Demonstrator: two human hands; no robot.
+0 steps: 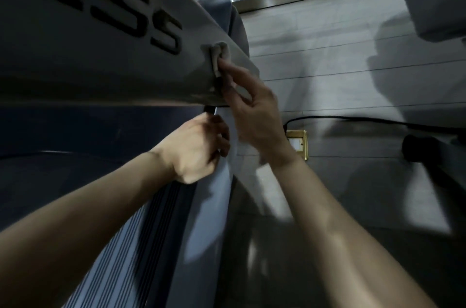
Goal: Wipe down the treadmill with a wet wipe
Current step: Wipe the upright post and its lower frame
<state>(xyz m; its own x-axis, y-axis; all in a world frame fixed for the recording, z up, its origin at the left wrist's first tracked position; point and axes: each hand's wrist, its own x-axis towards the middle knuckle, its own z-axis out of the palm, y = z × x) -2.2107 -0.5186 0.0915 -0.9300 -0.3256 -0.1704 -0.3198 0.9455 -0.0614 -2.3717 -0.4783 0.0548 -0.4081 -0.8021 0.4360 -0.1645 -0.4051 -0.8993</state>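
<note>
The wet wipe (pixel 217 56), a small crumpled grey wad with soft folds, lay pressed against the smooth, matte grey beam of the treadmill (pixel 100 63), just right of the raised black letters (pixel 141 17). The right hand (pixel 254 116) pinched it at the fingertips, the other fingers loosely bent behind. Below it, the left hand (pixel 199 148) sat with its fingers curled at the edge of a pale, smooth side panel (pixel 222 194); whether it gripped that edge could not be told. Beside the panel ran a foot rail (pixel 141 232) ribbed with fine parallel grooves. Further right stretched a floor (pixel 327 68) of long grey planks, crossed by a thin black cable (pixel 353 119) that ran near a square brass-framed floor socket (pixel 300 143).
</note>
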